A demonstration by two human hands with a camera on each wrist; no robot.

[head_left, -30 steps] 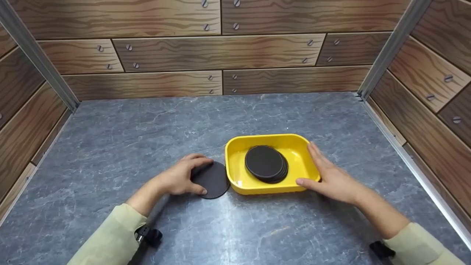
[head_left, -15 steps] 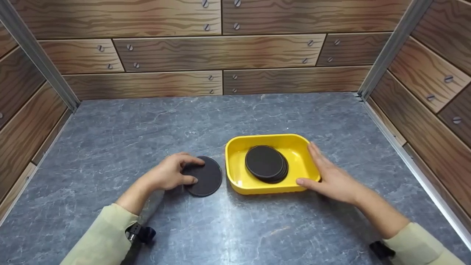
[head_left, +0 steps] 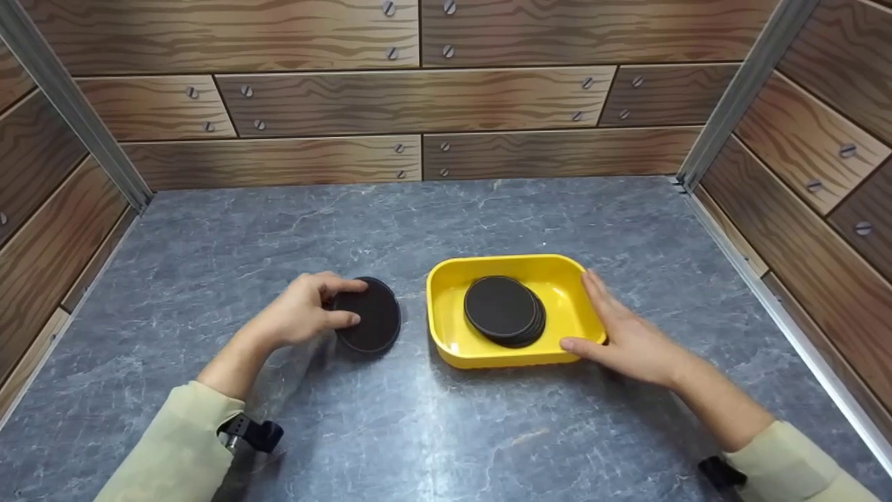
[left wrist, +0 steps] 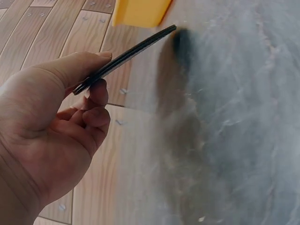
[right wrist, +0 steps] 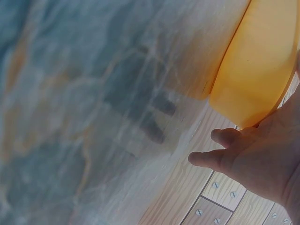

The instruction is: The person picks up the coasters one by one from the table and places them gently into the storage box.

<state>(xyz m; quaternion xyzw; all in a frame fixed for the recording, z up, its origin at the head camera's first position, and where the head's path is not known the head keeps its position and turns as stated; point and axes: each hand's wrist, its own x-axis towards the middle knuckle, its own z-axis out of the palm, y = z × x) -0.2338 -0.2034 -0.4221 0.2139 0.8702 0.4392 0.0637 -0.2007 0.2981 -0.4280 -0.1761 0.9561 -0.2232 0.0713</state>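
My left hand [head_left: 301,312] pinches a round black coaster [head_left: 377,317] between thumb and fingers, left of a yellow tray [head_left: 460,359]. The coaster [left wrist: 136,50] appears edge-on in the left wrist view, tilted above the tabletop, its edge showing layers. Inside the tray lies a stack of similar black coasters [head_left: 500,307], slightly fanned. My right hand [head_left: 631,338] rests against the tray's right end, thumb over the front rim and straight fingers along the outer side. In the right wrist view, two fingers of the right hand [right wrist: 253,159] extend beside the tray's wall [right wrist: 258,61].
A grey marbled tabletop [head_left: 300,230] reflects light near its front. Wood-patterned walls [head_left: 418,101] close it in at the back and both sides, with metal strips [head_left: 739,97] at the corners. Black straps [head_left: 254,432] circle the wrists.
My left hand has moved left and slightly back, carrying the coaster away from the tray's left side and tilting it up. The right hand, tray and stack have stayed put.
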